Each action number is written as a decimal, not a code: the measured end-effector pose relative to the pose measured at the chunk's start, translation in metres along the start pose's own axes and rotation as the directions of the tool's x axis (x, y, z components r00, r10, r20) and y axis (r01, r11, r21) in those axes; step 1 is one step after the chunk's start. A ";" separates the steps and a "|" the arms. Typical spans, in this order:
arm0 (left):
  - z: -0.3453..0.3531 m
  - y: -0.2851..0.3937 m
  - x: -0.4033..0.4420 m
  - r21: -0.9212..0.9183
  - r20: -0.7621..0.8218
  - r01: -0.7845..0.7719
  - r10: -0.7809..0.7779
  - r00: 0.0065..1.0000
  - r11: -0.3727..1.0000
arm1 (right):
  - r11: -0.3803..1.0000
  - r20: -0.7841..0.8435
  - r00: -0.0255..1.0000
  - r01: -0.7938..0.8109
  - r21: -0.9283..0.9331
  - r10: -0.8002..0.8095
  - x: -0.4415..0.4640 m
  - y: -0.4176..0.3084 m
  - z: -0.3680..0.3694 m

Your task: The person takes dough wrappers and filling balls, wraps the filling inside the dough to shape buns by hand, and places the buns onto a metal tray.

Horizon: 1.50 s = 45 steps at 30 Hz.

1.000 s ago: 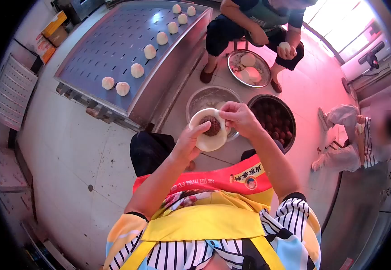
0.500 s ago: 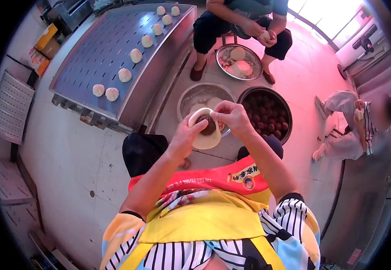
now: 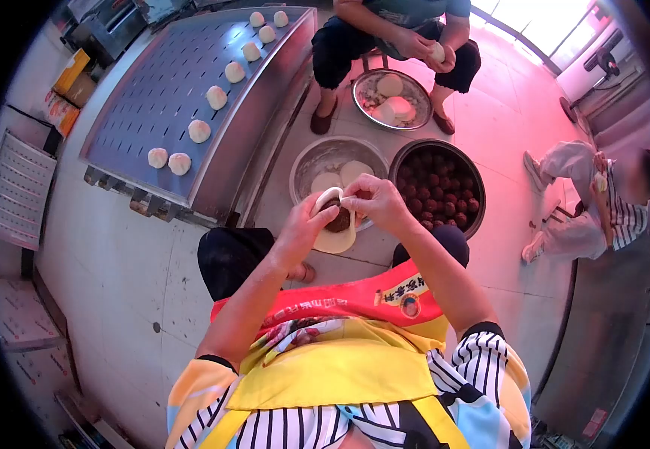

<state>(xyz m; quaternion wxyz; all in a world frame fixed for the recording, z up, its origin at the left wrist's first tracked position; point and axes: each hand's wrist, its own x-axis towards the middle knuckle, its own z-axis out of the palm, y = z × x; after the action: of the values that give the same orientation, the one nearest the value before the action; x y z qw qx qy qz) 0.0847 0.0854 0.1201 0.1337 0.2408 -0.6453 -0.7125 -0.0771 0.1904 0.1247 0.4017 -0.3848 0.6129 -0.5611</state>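
Between my hands is a round dough wrapper (image 3: 335, 241) with a dark brown ball of filling (image 3: 339, 219) in its middle. My left hand (image 3: 299, 228) cups the wrapper from the left, its thumb over the filling. At the upper right edge, the fingers of my right hand (image 3: 377, 200) pinch the dough rim. The lower edge of the wrapper hangs flat and unfolded. Just beyond my hands, a metal basin (image 3: 304, 166) holds pale dough rounds (image 3: 355, 170). To its right, a dark round tub (image 3: 398, 161) contains many brown filling balls (image 3: 437, 191).
A perforated metal tray (image 3: 145, 105) at the left carries several white buns (image 3: 216, 97). Opposite me, a seated person (image 3: 396, 30) holds dough above another metal bowl (image 3: 362, 111). Another person (image 3: 602, 191) sits at the right, near a metal cabinet (image 3: 602, 329).
The wrapper's upper rim has been drawn closer around the filling, and my right fingers have shifted slightly left and down along it. The whole view has moved a little.
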 end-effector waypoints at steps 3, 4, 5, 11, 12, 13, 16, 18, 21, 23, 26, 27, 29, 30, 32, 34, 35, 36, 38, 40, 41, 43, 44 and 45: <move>-0.006 0.006 -0.002 -0.125 0.125 0.091 -0.075 0.989 0.988 | 0.992 0.048 0.991 0.127 -0.026 -0.126 -0.004 0.002 0.000; -0.008 0.007 0.000 -0.157 0.181 0.122 -0.093 0.979 0.980 | 0.994 0.068 0.992 0.107 0.010 -0.108 -0.004 0.004 -0.001; -0.009 0.007 0.001 -0.187 0.240 0.155 -0.108 0.965 0.970 | 0.995 0.086 0.992 0.085 0.046 -0.089 -0.004 0.007 -0.001; 0.002 -0.010 0.003 0.031 -0.124 0.028 -0.024 0.992 0.999 | 0.999 -0.065 0.997 0.034 -0.024 -0.035 -0.004 0.007 0.006; 0.003 -0.011 0.002 0.074 -0.120 0.019 -0.009 0.993 0.997 | 1.000 -0.074 0.997 0.007 0.002 -0.007 -0.003 0.006 0.008; 0.003 -0.011 0.000 0.118 -0.117 0.011 0.003 0.993 0.993 | 0.999 -0.058 0.998 0.021 -0.030 -0.022 -0.003 0.009 0.009; -0.004 -0.014 0.001 0.161 -0.003 -0.021 0.022 1.000 0.987 | 0.953 0.010 0.990 0.137 -0.269 -0.140 -0.002 0.016 0.008; -0.009 -0.011 0.001 0.129 0.092 -0.012 0.000 0.996 0.992 | 0.938 0.046 0.982 0.189 -0.291 -0.184 -0.005 0.016 0.010; -0.011 -0.002 0.005 0.072 0.188 0.054 -0.067 0.980 0.996 | 0.963 0.026 0.979 0.203 -0.176 -0.202 -0.012 0.018 0.012; -0.017 -0.009 0.012 0.093 0.190 0.096 -0.112 0.975 0.991 | 0.937 -0.005 0.966 0.248 -0.245 -0.257 -0.008 0.031 0.013; -0.001 -0.027 0.003 -0.452 0.056 0.039 -0.015 0.998 0.891 | 0.989 -0.317 0.947 -0.008 0.149 0.055 -0.007 0.022 0.020; 0.009 -0.032 -0.002 -0.644 0.021 0.026 -0.017 1.000 0.765 | 0.993 -0.314 0.949 0.021 0.115 0.017 -0.007 0.029 0.021; 0.013 -0.042 -0.002 -0.648 0.004 0.019 -0.022 1.000 0.762 | 0.996 -0.288 0.956 0.072 0.044 -0.057 -0.004 0.049 0.022; 0.012 -0.043 -0.002 -0.611 0.002 0.004 -0.004 1.000 0.792 | 0.998 -0.242 0.968 0.064 -0.003 -0.063 -0.005 0.047 0.021; 0.006 -0.044 -0.002 -0.581 0.058 0.050 -0.020 0.998 0.812 | 0.994 -0.150 0.986 0.058 -0.096 -0.072 -0.009 0.040 0.016; 0.000 -0.033 -0.008 -0.584 0.176 0.178 -0.091 0.980 0.792 | 0.991 -0.097 0.989 0.099 -0.094 -0.108 -0.015 0.032 0.016; -0.003 -0.031 -0.005 -0.546 0.198 0.195 -0.101 0.975 0.815 | 0.987 -0.072 0.989 0.125 -0.096 -0.132 -0.014 0.029 0.014; -0.005 -0.030 -0.003 -0.509 0.222 0.214 -0.113 0.969 0.834 | 0.990 -0.050 0.991 0.121 -0.074 -0.125 -0.013 0.026 0.013; -0.007 -0.033 -0.003 -0.470 0.266 0.256 -0.141 0.954 0.845 | 0.995 -0.006 0.995 0.099 -0.028 -0.099 -0.016 0.026 0.012; -0.010 -0.034 -0.001 -0.463 0.301 0.289 -0.158 0.940 0.838 | 0.998 -0.041 0.999 0.026 -0.051 -0.028 -0.017 0.025 0.013; -0.006 -0.036 0.000 -0.449 0.177 0.225 -0.160 0.971 0.865 | 0.998 -0.059 0.998 -0.008 -0.061 0.005 -0.017 0.025 0.014; 0.005 -0.037 0.000 -0.394 -0.077 0.104 -0.145 0.986 0.913 | 0.998 -0.153 0.988 -0.022 0.058 0.030 -0.016 0.027 0.021; 0.005 -0.038 0.002 -0.386 -0.081 0.097 -0.138 0.987 0.917 | 0.993 -0.196 0.979 -0.025 0.118 0.048 -0.015 0.028 0.023; 0.005 -0.040 0.001 -0.379 -0.084 0.093 -0.134 0.987 0.921 | 0.997 -0.184 0.982 -0.025 0.079 0.039 -0.015 0.028 0.025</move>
<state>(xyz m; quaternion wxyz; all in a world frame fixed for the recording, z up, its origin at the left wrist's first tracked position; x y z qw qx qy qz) 0.0858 0.0939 0.0812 0.1704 0.2863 -0.4743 -0.8149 -0.0486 0.1969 0.0966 0.3664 -0.3052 0.6318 -0.6111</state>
